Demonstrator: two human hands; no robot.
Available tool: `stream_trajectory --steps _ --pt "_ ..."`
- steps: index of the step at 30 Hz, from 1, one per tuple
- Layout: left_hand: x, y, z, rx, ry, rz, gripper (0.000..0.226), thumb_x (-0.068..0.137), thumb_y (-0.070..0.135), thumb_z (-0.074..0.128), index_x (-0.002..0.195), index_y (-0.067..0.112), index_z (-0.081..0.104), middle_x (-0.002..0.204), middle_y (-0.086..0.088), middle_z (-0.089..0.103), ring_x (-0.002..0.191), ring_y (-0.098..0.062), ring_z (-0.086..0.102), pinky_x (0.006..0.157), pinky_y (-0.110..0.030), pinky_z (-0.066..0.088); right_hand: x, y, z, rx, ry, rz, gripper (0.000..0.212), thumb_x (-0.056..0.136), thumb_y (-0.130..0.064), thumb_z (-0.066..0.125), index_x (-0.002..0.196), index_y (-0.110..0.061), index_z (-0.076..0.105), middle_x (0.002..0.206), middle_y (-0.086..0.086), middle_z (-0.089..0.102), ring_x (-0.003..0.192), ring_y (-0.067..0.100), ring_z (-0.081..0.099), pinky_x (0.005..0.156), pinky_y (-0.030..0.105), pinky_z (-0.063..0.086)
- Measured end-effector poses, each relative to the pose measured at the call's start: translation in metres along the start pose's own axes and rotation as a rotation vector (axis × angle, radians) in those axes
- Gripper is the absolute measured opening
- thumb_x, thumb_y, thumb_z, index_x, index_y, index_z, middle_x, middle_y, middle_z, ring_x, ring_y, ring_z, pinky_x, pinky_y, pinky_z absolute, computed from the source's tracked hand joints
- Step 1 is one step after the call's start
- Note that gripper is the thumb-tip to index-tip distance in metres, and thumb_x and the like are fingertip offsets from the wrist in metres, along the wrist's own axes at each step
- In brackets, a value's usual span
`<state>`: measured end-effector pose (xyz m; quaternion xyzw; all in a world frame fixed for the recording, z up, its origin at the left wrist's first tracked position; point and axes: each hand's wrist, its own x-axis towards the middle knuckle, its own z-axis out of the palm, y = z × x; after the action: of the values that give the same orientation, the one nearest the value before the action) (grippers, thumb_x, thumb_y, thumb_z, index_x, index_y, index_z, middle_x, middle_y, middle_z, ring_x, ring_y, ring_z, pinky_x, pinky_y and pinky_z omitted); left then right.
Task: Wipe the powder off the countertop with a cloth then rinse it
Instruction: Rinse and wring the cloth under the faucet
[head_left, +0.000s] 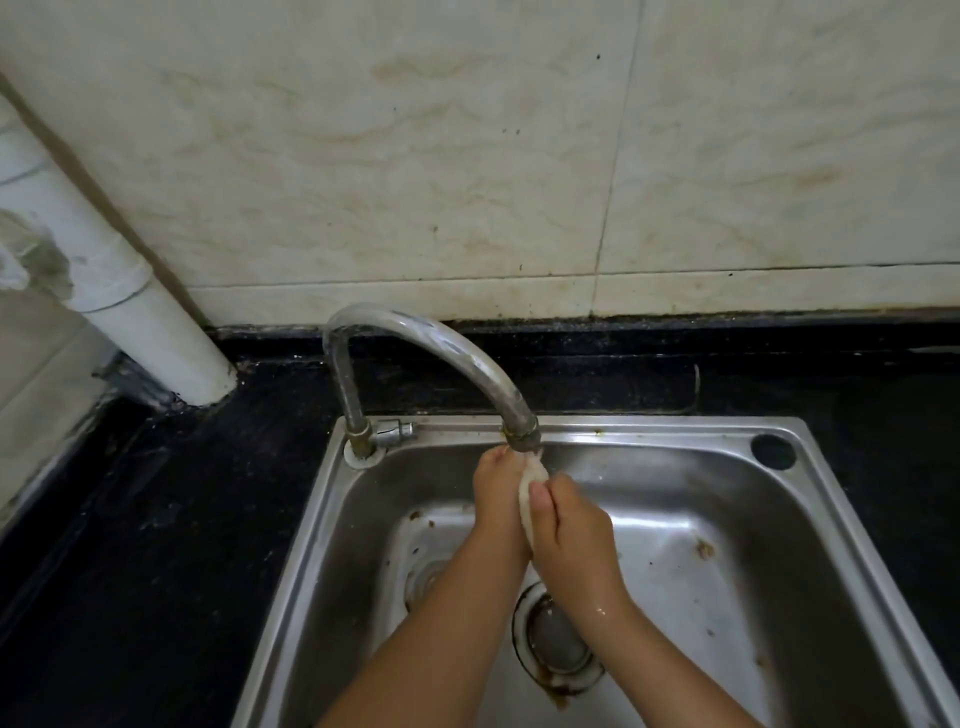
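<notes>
- Plainly, the dark speckled stone surface (156, 519) wraps round the basin and shows no obvious powder from where I stand, which I take to mean the wiping is done.
- The stainless steel sink (779, 519) sits below everything, so drips fall toward its round drain strainer (558, 642).
- The curved chrome tap (426, 338) arches out so its spout ends right above the hands.
- The left hand (501, 499) and the right hand (569, 519) press together, fingers curled round the small pale wet cloth (532, 475), squeezing it between them.
- The cloth's top pokes up just under the spout, held there, I'd guess, to catch the water; any stream is too hidden to confirm.
</notes>
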<state>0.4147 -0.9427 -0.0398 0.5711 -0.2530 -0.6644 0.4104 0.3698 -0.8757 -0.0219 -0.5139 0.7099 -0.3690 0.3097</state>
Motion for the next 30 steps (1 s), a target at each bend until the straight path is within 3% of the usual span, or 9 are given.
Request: stream_trajectory --steps 7,10,12,15,17,20,24,27,30 --pt "0.007 -0.017 -0.011 -0.179 -0.099 -0.205 0.025 0.098 0.013 0.035 0.081 0.004 0.051 0.064 -0.008 0.058 0.055 -0.017 0.061 0.054 -0.025 0.049 0.053 0.023 0.002 -0.278 -0.027 0.037 0.038 0.101 -0.025 0.028 0.106 0.000 0.057 0.103 0.019 0.064 0.097 0.031 0.057 0.076 0.030 0.036" --pt "0.016 -0.017 -0.026 -0.353 -0.160 -0.282 0.028 0.095 0.026 0.041 0.104 0.002 0.052 0.089 -0.018 0.059 0.078 -0.028 0.061 0.075 -0.037 0.050 0.053 0.031 -0.002 -0.011 -0.144 0.092 0.031 0.099 -0.026 0.038 0.089 -0.005 0.058 0.086 0.015 0.059 0.082 0.025 0.054 0.064 0.024 0.037" --pt "0.023 -0.015 -0.033 -0.403 -0.166 -0.271 0.029 0.087 0.032 0.050 0.100 0.006 0.051 0.089 -0.016 0.057 0.079 -0.028 0.058 0.072 -0.039 0.051 0.049 0.039 -0.006 0.300 -0.295 0.194 0.030 0.095 -0.029 0.045 0.083 -0.004 0.058 0.082 0.008 0.055 0.082 0.021 0.051 0.071 0.027 0.040" --pt "0.032 -0.010 -0.038 -0.389 -0.064 -0.202 0.025 0.083 0.026 0.057 0.100 0.008 0.051 0.085 -0.011 0.054 0.073 -0.023 0.056 0.054 -0.029 0.053 0.040 0.045 -0.017 0.374 -0.565 0.184 0.006 0.090 -0.020 0.056 0.088 -0.023 0.061 0.089 0.001 0.062 0.086 0.017 0.057 0.078 0.033 0.046" --pt "0.038 -0.009 -0.039 -0.403 -0.019 -0.190 0.040 0.087 0.028 0.056 0.120 0.007 0.048 0.103 -0.013 0.058 0.085 -0.027 0.058 0.062 -0.036 0.053 0.039 0.046 -0.026 0.474 -0.611 0.198 0.024 0.085 -0.004 0.061 0.096 -0.025 0.060 0.091 -0.002 0.064 0.084 0.011 0.061 0.076 0.028 0.048" --pt "0.036 -0.002 -0.034 -0.430 0.000 -0.164 0.037 0.092 0.021 0.051 0.125 0.006 0.044 0.117 -0.018 0.056 0.094 -0.030 0.057 0.071 -0.043 0.049 0.039 0.049 -0.032 0.633 -0.521 0.215 0.036 0.082 0.013 0.055 0.103 -0.017 0.057 0.090 0.000 0.063 0.075 0.002 0.063 0.066 0.016 0.050" --pt "0.013 -0.001 -0.025 -0.349 -0.129 -0.027 0.016 0.094 0.005 0.043 0.109 0.001 0.048 0.089 -0.015 0.057 0.078 -0.024 0.057 0.064 -0.034 0.050 0.039 0.043 -0.025 0.881 -0.175 0.277 0.036 0.090 0.013 0.035 0.100 -0.016 0.054 0.090 0.003 0.059 0.077 0.013 0.057 0.056 0.016 0.050" --pt "0.001 -0.012 -0.019 -0.089 0.011 0.064 0.009 0.094 0.004 0.044 0.091 0.011 0.048 0.085 -0.010 0.057 0.073 -0.019 0.055 0.066 -0.033 0.047 0.040 0.030 -0.022 0.844 0.031 0.295 0.038 0.089 0.009 0.030 0.083 -0.018 0.055 0.082 0.008 0.055 0.071 0.017 0.051 0.051 0.020 0.046" --pt "0.003 -0.016 -0.016 -0.014 0.134 0.161 0.008 0.096 0.008 0.040 0.096 0.012 0.047 0.086 -0.007 0.056 0.080 -0.021 0.054 0.075 -0.037 0.049 0.032 0.017 -0.017 0.749 0.040 0.209 0.030 0.093 0.003 0.034 0.075 -0.017 0.048 0.074 0.003 0.049 0.066 0.013 0.047 0.051 0.016 0.041"
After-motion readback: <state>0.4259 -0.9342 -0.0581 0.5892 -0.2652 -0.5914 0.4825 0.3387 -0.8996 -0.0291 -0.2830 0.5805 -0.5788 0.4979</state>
